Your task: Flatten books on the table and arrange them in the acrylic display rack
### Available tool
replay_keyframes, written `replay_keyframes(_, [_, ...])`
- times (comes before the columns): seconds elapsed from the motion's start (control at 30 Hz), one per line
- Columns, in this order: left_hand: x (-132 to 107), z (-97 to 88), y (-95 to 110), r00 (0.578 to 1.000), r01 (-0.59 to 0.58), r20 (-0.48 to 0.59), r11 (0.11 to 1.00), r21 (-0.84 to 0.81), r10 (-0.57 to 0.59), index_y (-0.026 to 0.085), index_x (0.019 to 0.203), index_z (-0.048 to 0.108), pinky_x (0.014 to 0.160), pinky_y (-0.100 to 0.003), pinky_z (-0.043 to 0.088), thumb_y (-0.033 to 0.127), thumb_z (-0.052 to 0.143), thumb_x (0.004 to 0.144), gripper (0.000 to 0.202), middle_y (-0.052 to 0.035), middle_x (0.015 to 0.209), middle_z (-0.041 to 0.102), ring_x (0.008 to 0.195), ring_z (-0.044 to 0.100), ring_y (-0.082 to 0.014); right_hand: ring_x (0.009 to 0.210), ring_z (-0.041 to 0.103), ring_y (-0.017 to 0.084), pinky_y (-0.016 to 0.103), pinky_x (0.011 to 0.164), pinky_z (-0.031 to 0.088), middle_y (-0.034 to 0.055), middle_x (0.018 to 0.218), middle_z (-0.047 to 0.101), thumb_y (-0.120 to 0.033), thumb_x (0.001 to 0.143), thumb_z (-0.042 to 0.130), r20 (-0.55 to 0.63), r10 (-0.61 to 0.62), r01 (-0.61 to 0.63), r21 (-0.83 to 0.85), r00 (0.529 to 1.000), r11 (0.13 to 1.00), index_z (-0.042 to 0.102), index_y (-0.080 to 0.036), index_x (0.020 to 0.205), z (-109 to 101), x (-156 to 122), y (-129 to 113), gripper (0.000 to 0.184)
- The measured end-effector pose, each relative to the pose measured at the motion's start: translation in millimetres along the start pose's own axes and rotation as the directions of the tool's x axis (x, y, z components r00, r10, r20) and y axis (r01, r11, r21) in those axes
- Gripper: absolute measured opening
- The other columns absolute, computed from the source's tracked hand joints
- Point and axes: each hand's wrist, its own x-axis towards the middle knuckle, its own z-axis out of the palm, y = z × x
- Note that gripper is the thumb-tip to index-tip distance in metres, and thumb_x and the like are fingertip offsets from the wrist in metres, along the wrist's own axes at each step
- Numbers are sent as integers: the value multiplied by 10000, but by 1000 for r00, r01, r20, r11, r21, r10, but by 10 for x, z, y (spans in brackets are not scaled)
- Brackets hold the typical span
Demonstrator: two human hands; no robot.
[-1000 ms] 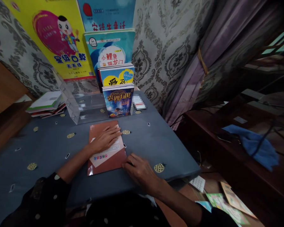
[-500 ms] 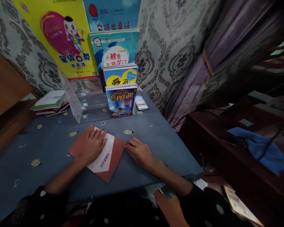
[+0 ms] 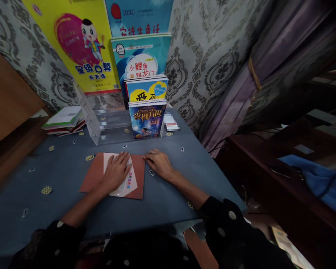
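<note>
Left hand (image 3: 116, 172), palm down with fingers extended, is resting flat on a reddish-brown booklet (image 3: 93, 173), which is lying on a grey-blue tablecloth (image 3: 184, 157). Upright dark-blue book (image 3: 144, 125) is standing at the booklet's one o'clock; right hand (image 3: 158, 163), fingers curled nearly together, is meeting the two o'clock corner, any pinch uncertain; blue cloth (image 3: 319, 181) is lying at three o'clock.

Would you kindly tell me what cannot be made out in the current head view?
In the head view:
Part of the brown book: hidden under the left hand.
Whether the right hand pinches the book's corner: its own fingers hide the contact.
The top of the yellow book: cut off by the picture's upper edge.
The pale item beside the clear stand: pixelated.
The rest of the blue cloth: cut off by the right edge.
</note>
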Motion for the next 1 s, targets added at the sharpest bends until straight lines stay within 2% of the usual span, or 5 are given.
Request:
replay_keyframes(0.27, [189, 16, 272, 991, -110, 72, 990, -91, 117, 205, 1480, 416, 1168, -524, 253, 354, 284, 1035, 487, -87, 1529, 453, 1442, 367, -253, 927, 607, 185, 283, 822, 468, 48, 961, 706, -111, 937, 568, -47, 19, -15, 89, 999, 996, 745, -194, 1025, 56, -21, 67, 214])
replay_keyframes(0.57, [272, 14, 292, 974, -197, 81, 967, -161, 212, 210, 1483, 409, 1175, -513, 229, 345, 274, 1049, 474, -89, 1541, 434, 1459, 337, -226, 959, 624, 203, 297, 854, 484, 81, 961, 709, -111, 939, 545, -88, 91, -81, 112, 992, 990, 733, -163, 1036, -1, -38, 98, 217])
replay_keyframes(0.7, [266, 2, 297, 973, -209, 67, 964, -163, 222, 231, 1457, 452, 1173, -518, 229, 338, 286, 1050, 452, -86, 1533, 448, 1455, 345, -233, 951, 637, 216, 315, 859, 490, 90, 969, 719, -101, 937, 519, -125, 63, -38, 189, 990, 981, 717, -165, 1091, 21, -47, 103, 259])
replay_keyframes(0.83, [256, -9, 303, 971, -226, 41, 960, -166, 236, 207, 1411, 512, 1163, -529, 255, 316, 306, 1046, 433, -102, 1519, 466, 1448, 359, -249, 983, 635, 208, 327, 889, 491, 80, 1034, 726, -93, 944, 468, -161, 10, 40, 304, 987, 952, 683, -190, 1178, 46, -78, 97, 332])
replay_keyframes(1.0, [221, -25, 292, 963, -263, 8, 949, -174, 268, 200, 1356, 574, 1153, -542, 282, 317, 334, 1043, 411, -107, 1505, 484, 1456, 340, -269, 1018, 619, 206, 354, 926, 491, 73, 1089, 726, -138, 974, 421, -143, -28, 79, 367, 989, 927, 616, -194, 1289, 52, -104, 75, 374])
